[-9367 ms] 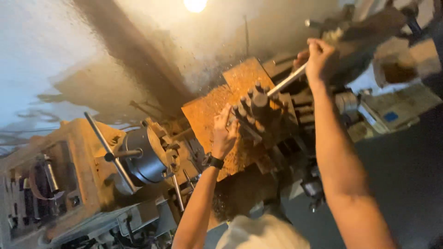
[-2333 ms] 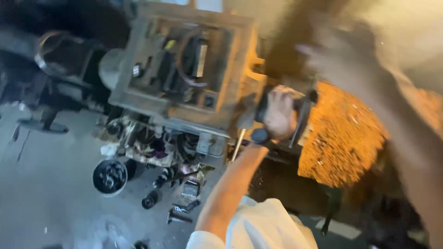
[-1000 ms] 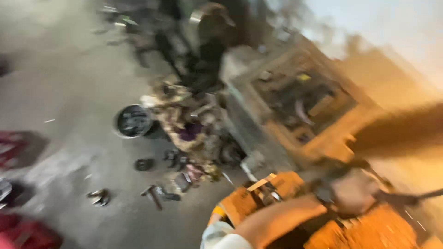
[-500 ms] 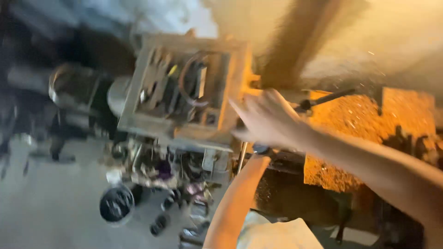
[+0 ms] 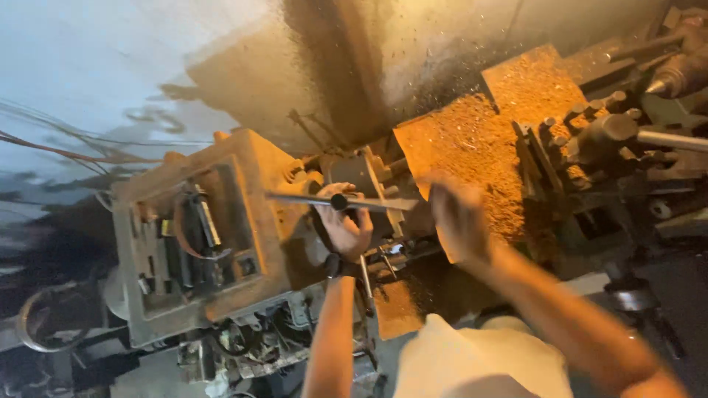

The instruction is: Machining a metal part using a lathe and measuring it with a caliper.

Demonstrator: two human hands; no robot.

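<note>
A worn metal lathe fills the view. My left hand (image 5: 345, 227) is closed around the stem of a T-handle chuck key (image 5: 295, 198), whose thin steel crossbar lies level above my fingers, at the chuck (image 5: 361, 173) beside the headstock (image 5: 221, 221). My right hand (image 5: 457, 217) is blurred, fingers apart, just right of the crossbar's end. It holds nothing and hovers over the chip-covered carriage (image 5: 472, 140).
The tool post (image 5: 590, 140) with several bolts and the tailstock (image 5: 678, 70) stand to the right. Orange-brown swarf coats the bed. A belt and pulleys (image 5: 188, 236) show inside the open headstock. Loose metal parts lie under the machine at the lower left (image 5: 251, 343). Wires (image 5: 66, 147) run along the pale wall.
The view swung back onto the lathe. My right hand has dropped from the headstock to just right of the chuck. My left hand stays at the chuck, with the key's crossbar now plainly in view.
</note>
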